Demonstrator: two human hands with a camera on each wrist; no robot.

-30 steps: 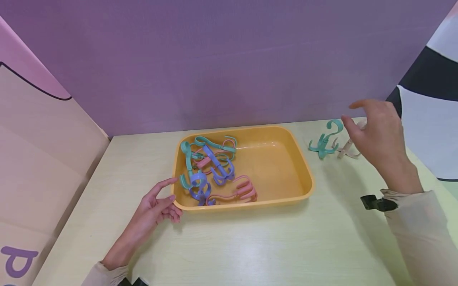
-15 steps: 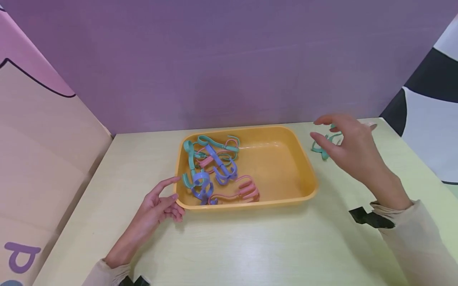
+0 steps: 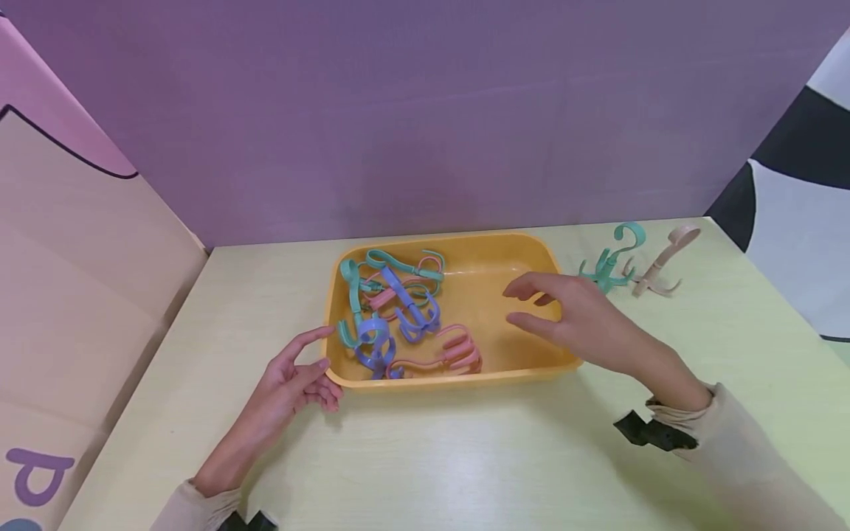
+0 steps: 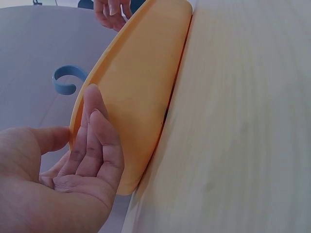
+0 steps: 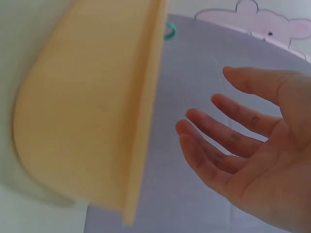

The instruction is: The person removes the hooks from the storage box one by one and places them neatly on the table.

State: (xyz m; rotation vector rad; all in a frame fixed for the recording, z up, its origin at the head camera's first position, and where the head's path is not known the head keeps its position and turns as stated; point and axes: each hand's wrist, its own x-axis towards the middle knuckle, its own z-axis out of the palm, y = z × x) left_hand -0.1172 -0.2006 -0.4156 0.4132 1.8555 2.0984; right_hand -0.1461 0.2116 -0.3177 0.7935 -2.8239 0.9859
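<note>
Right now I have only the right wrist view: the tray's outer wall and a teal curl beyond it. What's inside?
Observer: Teal hooks, purple-blue hooks and pink hooks lie in the tray, mostly toward its left.
Operator: Where's the other of the two hands?
Observer: The left hand touches the tray's left edge.
Operator: Any hooks outside?
Observer: Two on the table, right of the tray: a teal hook and a beige hook.
</note>
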